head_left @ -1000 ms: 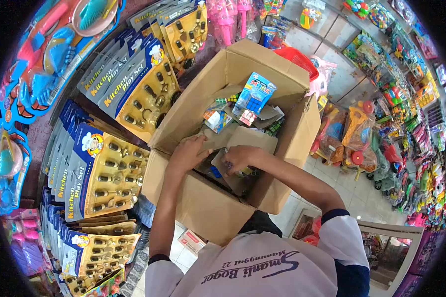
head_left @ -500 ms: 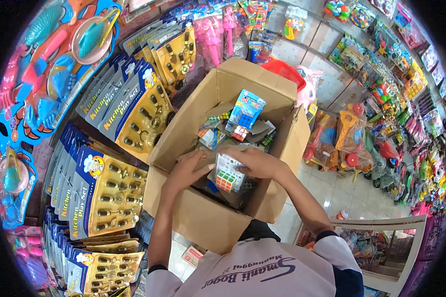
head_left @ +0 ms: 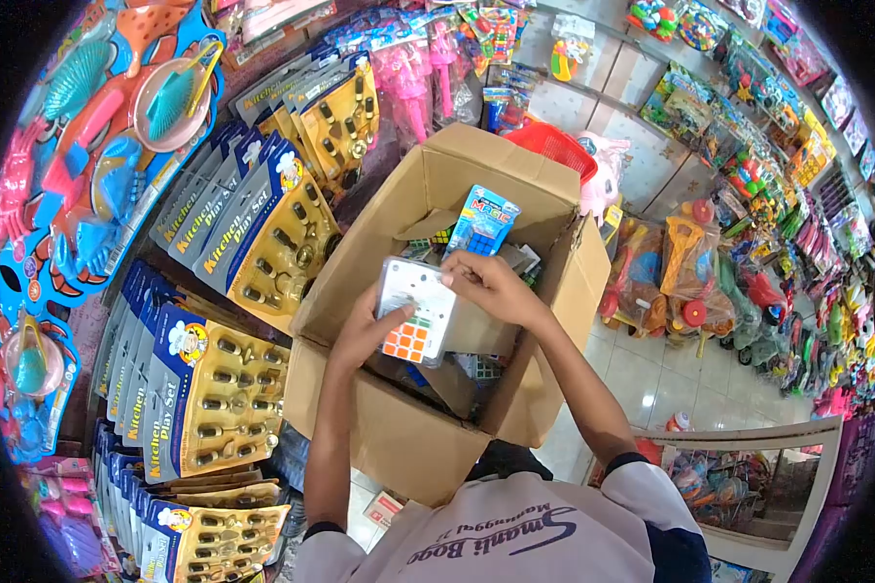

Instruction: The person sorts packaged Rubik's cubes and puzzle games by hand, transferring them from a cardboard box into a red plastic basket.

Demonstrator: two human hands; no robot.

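Both hands up over open cardboard box (head_left: 399, 428), holding one cube puzzle pack (head_left: 415, 311) between them. L hand (head_left: 365, 330) grips pack's lower-left edge, fingers curled under/behind it, thumb side on front. R hand (head_left: 486, 284) pinches pack's top-right corner, fingers closed on card edge. Pack = clear blister on white card w/ orange-faced cube at bottom, tilted slightly, held just above box opening, not touching box contents.

Inside box: blue Magic cube pack (head_left: 483, 220) standing upright near far wall, more cube packs + loose cardboard sheets around it, partly hidden by held pack and hands. Box flaps open, right flap hanging out toward floor.

Left of box: rows of Kitchen Play Set cards (head_left: 219, 374) stacked overlapping, yellow backing, blue headers. Far left: beach toy sets (head_left: 97, 146) in blue/pink. Behind box: red basket (head_left: 554, 146). Right side: tiled floor (head_left: 642, 374), bagged toys along aisle. Person's white shirt (head_left: 515, 534) w/ printed text at bottom of view.
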